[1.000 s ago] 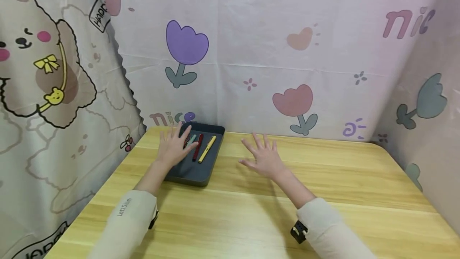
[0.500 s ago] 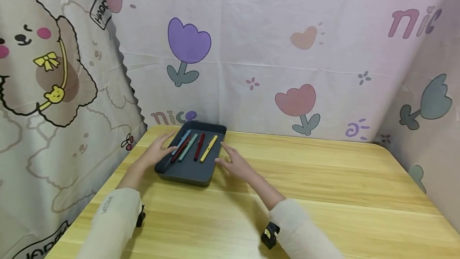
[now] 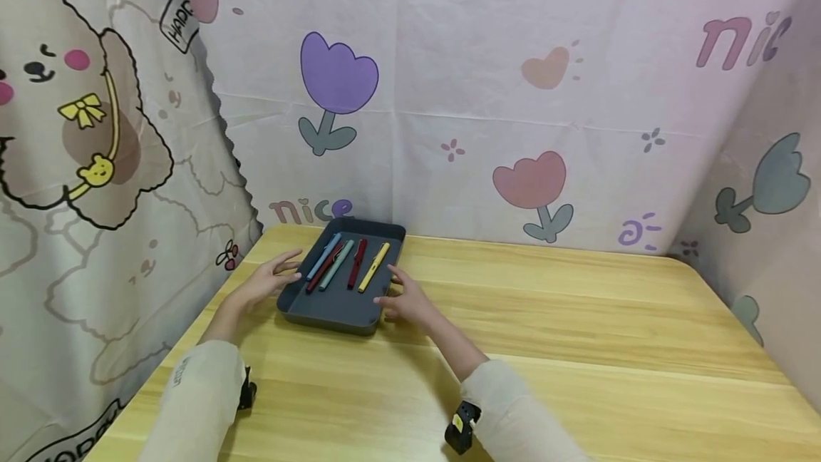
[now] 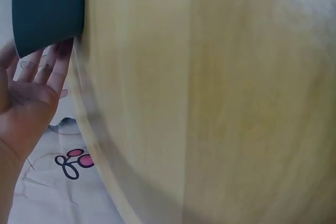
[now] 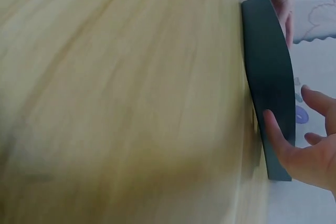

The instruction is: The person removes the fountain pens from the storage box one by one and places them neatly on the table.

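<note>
A dark grey tray [image 3: 336,310] lies at the table's far left. Several pens rest in it: a blue one [image 3: 323,257], a dark red one beside it, a green one [image 3: 337,266], another dark red pen [image 3: 357,264] and a yellow one [image 3: 374,267]. My left hand [image 3: 261,284] is at the tray's left side, fingers extended toward its wall; the left wrist view has the fingertips partly hidden behind the tray [image 4: 50,9]. At the right wall, my right hand [image 3: 408,300] has its thumb and fingers spread. Whether either hand touches the tray is unclear.
The wooden table [image 3: 545,319] extends right and forward from the tray. A patterned cloth [image 3: 436,91] hangs close behind the table's far edge, and another cloth [image 3: 160,248] runs along the left. Dark devices [image 3: 463,428] are strapped at both wrists.
My left hand has moved off from over the pens to the tray's left side. My right hand has come left and down to its right wall. The tray has hardly moved.
</note>
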`<state>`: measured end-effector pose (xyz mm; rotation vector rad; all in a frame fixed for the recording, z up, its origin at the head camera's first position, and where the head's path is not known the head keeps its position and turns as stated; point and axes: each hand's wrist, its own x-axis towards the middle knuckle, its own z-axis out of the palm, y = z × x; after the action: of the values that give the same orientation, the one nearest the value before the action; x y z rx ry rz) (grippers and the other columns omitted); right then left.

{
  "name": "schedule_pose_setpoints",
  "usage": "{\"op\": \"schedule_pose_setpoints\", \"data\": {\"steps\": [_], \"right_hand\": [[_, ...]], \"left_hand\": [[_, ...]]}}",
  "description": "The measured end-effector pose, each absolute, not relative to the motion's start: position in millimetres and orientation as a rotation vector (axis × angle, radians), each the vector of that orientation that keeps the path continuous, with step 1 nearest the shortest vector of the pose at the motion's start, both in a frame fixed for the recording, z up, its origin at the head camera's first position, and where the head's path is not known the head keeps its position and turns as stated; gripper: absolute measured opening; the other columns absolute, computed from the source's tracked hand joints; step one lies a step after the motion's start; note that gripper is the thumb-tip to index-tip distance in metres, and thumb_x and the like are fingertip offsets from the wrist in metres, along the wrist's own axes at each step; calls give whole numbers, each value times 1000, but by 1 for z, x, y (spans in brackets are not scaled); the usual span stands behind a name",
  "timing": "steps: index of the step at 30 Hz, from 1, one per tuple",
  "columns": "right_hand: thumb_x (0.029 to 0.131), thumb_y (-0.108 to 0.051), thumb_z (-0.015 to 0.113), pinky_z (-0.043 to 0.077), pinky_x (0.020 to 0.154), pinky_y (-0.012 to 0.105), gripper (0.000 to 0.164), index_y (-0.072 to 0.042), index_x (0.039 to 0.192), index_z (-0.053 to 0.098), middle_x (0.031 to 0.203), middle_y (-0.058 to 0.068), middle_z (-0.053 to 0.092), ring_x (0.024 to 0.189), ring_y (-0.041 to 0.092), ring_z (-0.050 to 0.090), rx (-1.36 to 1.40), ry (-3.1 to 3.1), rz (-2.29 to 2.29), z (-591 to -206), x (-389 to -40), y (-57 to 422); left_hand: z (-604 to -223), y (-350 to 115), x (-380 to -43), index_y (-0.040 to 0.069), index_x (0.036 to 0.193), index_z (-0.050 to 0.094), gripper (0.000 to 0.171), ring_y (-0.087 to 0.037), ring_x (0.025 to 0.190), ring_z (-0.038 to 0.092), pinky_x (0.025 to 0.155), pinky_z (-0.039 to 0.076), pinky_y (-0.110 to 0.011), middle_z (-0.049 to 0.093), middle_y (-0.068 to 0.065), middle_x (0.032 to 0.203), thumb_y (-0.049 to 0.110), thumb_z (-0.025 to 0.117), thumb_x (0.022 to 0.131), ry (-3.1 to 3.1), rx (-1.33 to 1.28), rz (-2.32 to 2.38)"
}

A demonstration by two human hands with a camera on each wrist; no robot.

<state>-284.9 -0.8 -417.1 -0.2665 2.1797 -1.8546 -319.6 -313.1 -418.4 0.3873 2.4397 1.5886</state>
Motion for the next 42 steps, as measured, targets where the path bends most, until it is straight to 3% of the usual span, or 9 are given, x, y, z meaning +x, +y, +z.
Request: {"op": "schedule_pose_setpoints", "data": {"steps": [9,18,33,37,42], "right_hand": [[80,0,69,51,63,32,76,-5,144,29,143,18,31,65,30,63,-225,2290,-1766,-418,-283,-5],[79,4,68,52,64,32,77,-6,144,29,144,17,30,68,31,64,-181,2219,-1822,-422,-282,-3],[79,12,64,52,69,38,77,-3,144,26,144,22,24,69,24,63,-204,2104,-1914,-417,-272,6],[78,13,64,51,70,39,78,-2,144,26,144,22,24,73,27,63,-198,2097,-1913,-416,-269,10],[78,14,64,52,68,37,79,-3,145,25,145,21,23,75,26,63,-191,2078,-1925,-421,-268,16]], "left_hand": [[-423,-317,-319,-5,142,25,55,-44,122,33,91,35,-54,27,-29,141,14,48,96,2444,380,1596],[-428,-313,-318,-5,141,28,53,-42,120,37,84,44,-45,28,-31,139,11,49,96,2439,341,1629],[-425,-304,-307,-4,141,29,52,-43,120,36,80,45,-38,27,-29,141,11,50,95,2461,322,1613],[-424,-299,-302,-5,140,30,52,-39,115,42,71,46,-33,27,-30,140,9,50,95,2456,314,1623],[-423,-290,-300,-7,139,31,51,-31,105,51,71,50,-36,29,-32,137,6,50,94,2450,314,1641]]}}
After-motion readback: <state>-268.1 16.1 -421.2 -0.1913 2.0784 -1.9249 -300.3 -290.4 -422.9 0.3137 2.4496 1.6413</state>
